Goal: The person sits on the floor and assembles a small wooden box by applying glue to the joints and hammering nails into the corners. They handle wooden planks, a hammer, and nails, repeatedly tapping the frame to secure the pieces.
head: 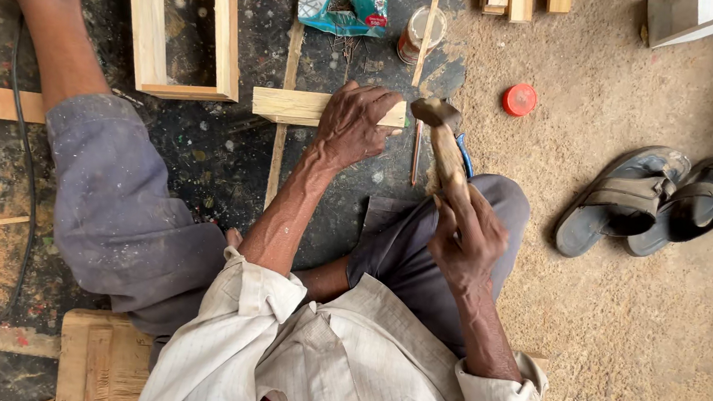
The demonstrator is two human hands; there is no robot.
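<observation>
My left hand (354, 125) presses down on a short pale wooden block (287, 106) lying on the dark floor board. My right hand (467, 236) grips the wooden handle of a hammer (446, 144), whose metal head hangs just right of the block's end. I sit on the ground with my knees apart, in grey trousers and a white striped shirt. A thin wooden strip (278, 146) runs under the block toward me.
An open wooden box frame (226, 34) stands left of the block. A green bag (344, 0), a small jar (421, 34) and a red lid (519, 99) lie beyond. Two sandals (649, 200) rest on the sandy ground at right. A black cable (28, 198) runs along the left.
</observation>
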